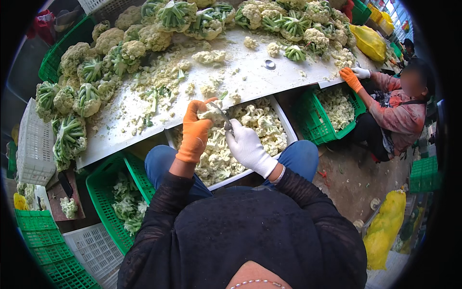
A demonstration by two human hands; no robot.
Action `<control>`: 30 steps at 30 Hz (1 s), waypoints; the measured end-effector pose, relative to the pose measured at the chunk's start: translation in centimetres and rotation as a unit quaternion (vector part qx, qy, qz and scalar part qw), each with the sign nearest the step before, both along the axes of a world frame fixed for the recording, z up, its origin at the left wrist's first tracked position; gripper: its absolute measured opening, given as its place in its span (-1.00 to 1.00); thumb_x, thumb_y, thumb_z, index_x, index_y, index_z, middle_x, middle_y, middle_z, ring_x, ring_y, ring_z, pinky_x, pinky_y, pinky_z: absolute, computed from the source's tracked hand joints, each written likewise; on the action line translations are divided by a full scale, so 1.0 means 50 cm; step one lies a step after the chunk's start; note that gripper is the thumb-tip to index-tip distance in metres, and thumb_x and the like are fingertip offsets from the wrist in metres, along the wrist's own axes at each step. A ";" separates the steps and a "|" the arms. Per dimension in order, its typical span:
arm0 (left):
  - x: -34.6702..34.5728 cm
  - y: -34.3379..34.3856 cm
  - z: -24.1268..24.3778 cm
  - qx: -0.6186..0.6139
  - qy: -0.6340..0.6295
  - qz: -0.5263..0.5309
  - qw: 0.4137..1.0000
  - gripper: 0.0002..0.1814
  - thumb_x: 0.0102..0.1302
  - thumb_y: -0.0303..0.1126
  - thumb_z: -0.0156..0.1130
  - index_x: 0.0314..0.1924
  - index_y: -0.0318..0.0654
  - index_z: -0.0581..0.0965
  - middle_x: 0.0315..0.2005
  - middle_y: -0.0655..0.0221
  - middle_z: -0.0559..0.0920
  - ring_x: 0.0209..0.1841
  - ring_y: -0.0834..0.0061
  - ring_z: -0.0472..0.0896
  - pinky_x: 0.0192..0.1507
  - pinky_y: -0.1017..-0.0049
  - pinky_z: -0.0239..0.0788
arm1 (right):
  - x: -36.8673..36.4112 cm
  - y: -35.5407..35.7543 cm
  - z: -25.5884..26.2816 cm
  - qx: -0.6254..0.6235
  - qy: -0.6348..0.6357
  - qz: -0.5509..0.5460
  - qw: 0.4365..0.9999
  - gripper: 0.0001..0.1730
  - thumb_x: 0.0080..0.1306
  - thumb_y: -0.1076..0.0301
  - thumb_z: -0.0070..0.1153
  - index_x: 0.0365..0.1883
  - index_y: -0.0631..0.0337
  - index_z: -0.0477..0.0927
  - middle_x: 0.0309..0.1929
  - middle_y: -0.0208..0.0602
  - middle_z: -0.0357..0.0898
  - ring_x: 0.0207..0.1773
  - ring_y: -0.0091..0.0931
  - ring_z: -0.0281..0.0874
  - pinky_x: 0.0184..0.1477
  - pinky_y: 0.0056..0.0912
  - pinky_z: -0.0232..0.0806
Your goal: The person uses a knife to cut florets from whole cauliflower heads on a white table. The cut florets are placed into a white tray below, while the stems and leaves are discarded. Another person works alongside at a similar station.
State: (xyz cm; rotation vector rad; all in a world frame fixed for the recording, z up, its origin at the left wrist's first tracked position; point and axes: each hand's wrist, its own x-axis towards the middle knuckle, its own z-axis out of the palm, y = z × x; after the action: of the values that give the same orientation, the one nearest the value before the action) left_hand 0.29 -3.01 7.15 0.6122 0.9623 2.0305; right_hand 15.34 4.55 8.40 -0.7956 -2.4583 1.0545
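Note:
My left hand (195, 132), in an orange knit glove, grips a piece of cauliflower (212, 113) above the near edge of the white tabletop (252, 77). In a white glove, my right hand (249, 146) is closed around the handle of a small knife (221, 111), whose blade lies against that piece. Below both hands, between my knees, is a white crate (288, 132) filled with cut cauliflower florets (220, 159). Crumbs and small florets are scattered over the tabletop, and whole cauliflower heads (117, 57) are heaped along its far side and left end.
A green crate (104, 195) with leaves and trimmings stands at my left. On the right, a co-worker (400, 104) in gloves sits by a green crate (326, 135) of florets. A small metal dish (269, 64) lies on the tabletop. Yellow sacks (384, 231) stand at lower right.

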 end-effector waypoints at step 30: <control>-0.147 0.252 -0.156 -0.536 0.411 0.151 0.722 -0.18 0.15 0.00 0.45 0.28 -0.31 0.36 0.14 -0.18 0.47 0.08 -0.17 0.57 0.10 0.08 0.45 | -0.140 0.251 -0.181 0.083 -0.134 -0.137 0.978 -0.35 0.33 0.00 0.20 0.25 0.19 0.40 0.04 0.18 0.56 0.12 -0.02 0.55 0.13 -0.03 0.40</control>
State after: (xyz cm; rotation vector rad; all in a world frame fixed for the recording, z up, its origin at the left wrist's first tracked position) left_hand -7.04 9.57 -0.66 0.6776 2.6078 0.9708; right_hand 8.37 17.10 -0.66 -1.2461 -2.5125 0.6702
